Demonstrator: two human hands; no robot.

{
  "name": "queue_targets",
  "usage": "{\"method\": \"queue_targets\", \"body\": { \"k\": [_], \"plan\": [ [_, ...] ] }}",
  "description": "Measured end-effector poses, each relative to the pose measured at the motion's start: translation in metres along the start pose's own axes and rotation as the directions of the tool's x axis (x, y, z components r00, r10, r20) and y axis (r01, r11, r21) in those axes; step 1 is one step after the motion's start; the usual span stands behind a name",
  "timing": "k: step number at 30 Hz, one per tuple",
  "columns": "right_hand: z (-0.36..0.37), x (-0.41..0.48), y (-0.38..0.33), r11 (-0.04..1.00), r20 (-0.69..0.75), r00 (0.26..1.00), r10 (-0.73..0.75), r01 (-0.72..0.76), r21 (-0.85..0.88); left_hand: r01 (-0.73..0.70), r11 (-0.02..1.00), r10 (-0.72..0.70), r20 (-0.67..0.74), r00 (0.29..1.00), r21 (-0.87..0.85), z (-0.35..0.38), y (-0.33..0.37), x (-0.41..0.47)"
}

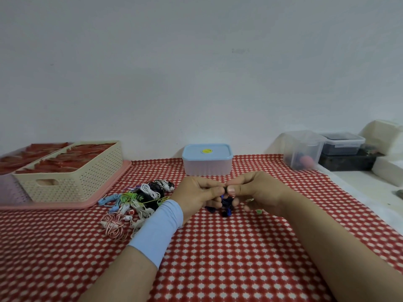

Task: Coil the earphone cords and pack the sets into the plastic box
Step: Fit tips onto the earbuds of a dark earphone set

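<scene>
Head view: left hand [197, 194] and right hand [257, 190] pinch dark-blue earphone cord [226, 203]; bundle hangs 12-to-6; plastic box [207, 160] at 12 o'clock.

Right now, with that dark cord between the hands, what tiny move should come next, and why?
Probably wind one more loop of the dark blue cord: the left hand and right hand both pinch it, loose loops dangle beneath them, and the plastic box behind has its lid on, so packing looks premature.
</scene>
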State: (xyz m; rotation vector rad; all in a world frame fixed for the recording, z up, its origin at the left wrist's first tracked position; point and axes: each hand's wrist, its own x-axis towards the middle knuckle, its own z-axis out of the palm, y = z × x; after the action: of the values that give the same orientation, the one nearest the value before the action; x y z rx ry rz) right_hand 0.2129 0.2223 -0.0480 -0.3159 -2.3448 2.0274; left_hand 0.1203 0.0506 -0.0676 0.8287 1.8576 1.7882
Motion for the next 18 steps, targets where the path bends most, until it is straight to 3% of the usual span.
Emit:
{"method": "queue_targets", "body": {
  "k": [7, 13, 15, 18],
  "plan": [
    [-0.003, 0.001, 0.002, 0.990, -0.073, 0.990, -0.121, 0.115, -0.079, 0.043, 0.999, -0.044, -0.076, 0.996, -0.008, 0.002, 0.000, 0.003],
    [-0.005, 0.003, 0.002, 0.965, -0.152, 0.969, -0.193, 0.160, -0.207, -0.010, 0.961, 0.054, -0.154, 0.987, 0.277, -0.004, 0.001, 0.005],
    [-0.011, 0.005, 0.003, 0.947, -0.185, 0.960, -0.210, 0.153, -0.283, -0.060, 0.893, 0.134, -0.137, 0.981, 0.446, -0.007, 0.001, 0.007],
    [-0.012, 0.009, 0.007, 0.860, -0.144, 0.970, -0.195, 0.099, -0.500, -0.049, 0.676, 0.037, 0.032, 0.999, 0.735, -0.007, 0.001, 0.005]
  ]
}}
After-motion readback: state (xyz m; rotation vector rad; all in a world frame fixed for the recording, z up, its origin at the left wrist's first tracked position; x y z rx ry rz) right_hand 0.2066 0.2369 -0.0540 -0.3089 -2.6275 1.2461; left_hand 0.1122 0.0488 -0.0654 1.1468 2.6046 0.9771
